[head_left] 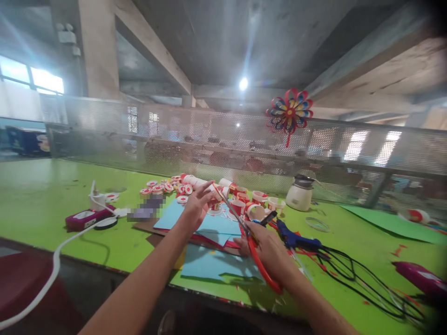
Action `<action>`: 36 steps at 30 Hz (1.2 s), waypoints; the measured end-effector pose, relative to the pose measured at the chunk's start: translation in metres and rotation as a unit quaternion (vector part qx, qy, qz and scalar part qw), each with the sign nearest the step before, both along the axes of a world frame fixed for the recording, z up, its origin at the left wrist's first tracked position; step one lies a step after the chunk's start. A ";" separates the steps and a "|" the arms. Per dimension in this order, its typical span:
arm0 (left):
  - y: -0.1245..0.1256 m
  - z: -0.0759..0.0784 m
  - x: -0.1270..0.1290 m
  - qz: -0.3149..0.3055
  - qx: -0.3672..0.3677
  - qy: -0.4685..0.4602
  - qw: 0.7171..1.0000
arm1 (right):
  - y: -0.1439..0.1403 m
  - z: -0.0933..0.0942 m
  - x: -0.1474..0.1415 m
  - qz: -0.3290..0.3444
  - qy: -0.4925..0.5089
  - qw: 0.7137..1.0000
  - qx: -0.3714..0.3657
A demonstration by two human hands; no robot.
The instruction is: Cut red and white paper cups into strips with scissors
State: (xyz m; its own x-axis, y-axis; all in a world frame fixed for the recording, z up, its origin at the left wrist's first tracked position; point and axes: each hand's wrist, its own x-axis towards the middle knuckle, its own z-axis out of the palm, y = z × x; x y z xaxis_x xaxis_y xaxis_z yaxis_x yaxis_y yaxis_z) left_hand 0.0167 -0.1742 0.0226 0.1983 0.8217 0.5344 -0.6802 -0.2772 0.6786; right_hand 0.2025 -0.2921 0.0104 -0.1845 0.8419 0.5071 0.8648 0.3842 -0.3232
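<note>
Head view. Setting: workshop hall with bare concrete ceiling and beams, one round ceiling lamp, windows at far left; a perforated metal mesh fence (pixel 223 135) runs along the far edge of the bright green tabletop (pixel 42 195), with a red, blue and yellow paper pinwheel (pixel 289 111) fixed to it.

Item in hand: long scissors with red handles and metal blades (pixel 244 232), near the middle of the tabletop over a spread of light blue paper sheets (pixel 213 265). Blades slightly parted, tips pointing up and away toward the left hand.

Right hand (pixel 267 251): fingers closed through the red handle loops, wrist low near the front edge, forearm entering from lower right.

Left hand (pixel 199 204): arm stretched forward from lower left, fingers pinched on a small white and red paper piece (pixel 217 190) at the blade tips.

Surroundings: cluster of small red and white paper cups and discs (pixel 240 197) behind the hands; blue hot-glue gun (pixel 293 238) with black cable just right of the right hand; cream lidded pot (pixel 299 193) toward the far edge; magenta box (pixel 85 218) and white cord at the left.
</note>
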 end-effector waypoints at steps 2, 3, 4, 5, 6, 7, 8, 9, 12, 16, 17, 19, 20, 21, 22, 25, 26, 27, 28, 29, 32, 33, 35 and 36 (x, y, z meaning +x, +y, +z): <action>-0.002 -0.001 0.001 -0.016 0.002 0.007 1.000 | -0.002 -0.002 0.000 -0.016 -0.011 1.000 0.003; -0.003 -0.001 0.001 -0.023 0.002 0.012 1.000 | -0.003 -0.003 -0.001 -0.022 -0.016 1.000 0.006; -0.004 -0.001 0.002 -0.030 0.003 0.018 0.999 | -0.004 -0.003 -0.001 -0.028 -0.021 0.999 0.009; -0.006 -0.001 0.002 -0.037 0.004 0.026 0.999 | -0.004 -0.004 -0.001 -0.034 -0.027 0.999 0.011; -0.007 -0.002 0.002 -0.047 0.006 0.035 0.998 | -0.005 -0.004 0.000 -0.039 -0.033 0.999 0.013; -0.007 -0.002 0.001 -0.056 0.009 0.045 0.997 | -0.005 -0.005 0.000 -0.043 -0.039 0.998 0.013; -0.008 -0.002 0.001 -0.065 0.012 0.055 0.996 | -0.006 -0.006 0.001 -0.046 -0.045 0.998 0.013; -0.008 -0.002 0.000 -0.072 0.016 0.062 0.995 | -0.007 -0.007 0.002 -0.049 -0.051 0.997 0.013; -0.006 -0.004 0.000 -0.079 0.023 0.079 0.993 | -0.010 -0.010 0.004 -0.056 -0.063 0.996 0.014; -0.002 -0.008 0.000 -0.074 0.015 0.091 0.993 | -0.012 -0.013 0.005 -0.064 -0.071 0.995 0.015; -0.002 -0.009 0.000 -0.072 0.012 0.093 0.993 | -0.013 -0.013 0.005 -0.064 -0.072 0.995 0.016; -0.002 -0.009 0.001 -0.071 0.007 0.096 0.993 | -0.014 -0.013 0.005 -0.065 -0.073 0.995 0.016; -0.003 -0.008 0.001 -0.072 0.004 0.098 0.993 | -0.014 -0.013 0.004 -0.066 -0.073 0.995 0.015; -0.003 -0.008 0.001 -0.074 0.002 0.100 0.992 | -0.014 -0.013 0.004 -0.066 -0.073 0.995 0.014; -0.003 -0.008 0.001 -0.077 0.001 0.102 0.992 | -0.015 -0.013 0.004 -0.066 -0.073 0.995 0.012; -0.002 -0.008 0.001 -0.083 0.003 0.104 0.991 | -0.016 -0.014 0.003 -0.062 -0.075 0.995 0.007; -0.002 -0.009 0.000 -0.085 0.005 0.103 0.991 | -0.016 -0.015 0.003 -0.061 -0.076 0.995 0.007; -0.001 -0.009 0.000 -0.086 0.007 0.102 0.991 | -0.016 -0.015 0.004 -0.059 -0.077 0.995 0.006; -0.001 -0.009 0.000 -0.086 0.009 0.102 0.991 | -0.016 -0.015 0.004 -0.058 -0.079 0.995 0.006; 0.000 -0.010 0.000 -0.085 0.010 0.104 0.991 | -0.015 -0.015 0.004 -0.058 -0.081 0.995 0.006; 0.000 -0.010 -0.001 -0.084 0.009 0.111 0.990 | -0.014 -0.016 0.004 -0.059 -0.083 0.995 0.008; 0.000 -0.010 0.000 -0.085 0.008 0.111 0.990 | -0.014 -0.017 0.004 -0.060 -0.083 0.995 0.009; -0.001 -0.009 0.000 -0.089 0.009 0.108 0.990 | -0.014 -0.019 0.004 -0.062 -0.084 0.994 0.011; -0.001 -0.009 0.000 -0.089 0.011 0.106 0.990 | -0.014 -0.019 0.004 -0.063 -0.084 0.994 0.012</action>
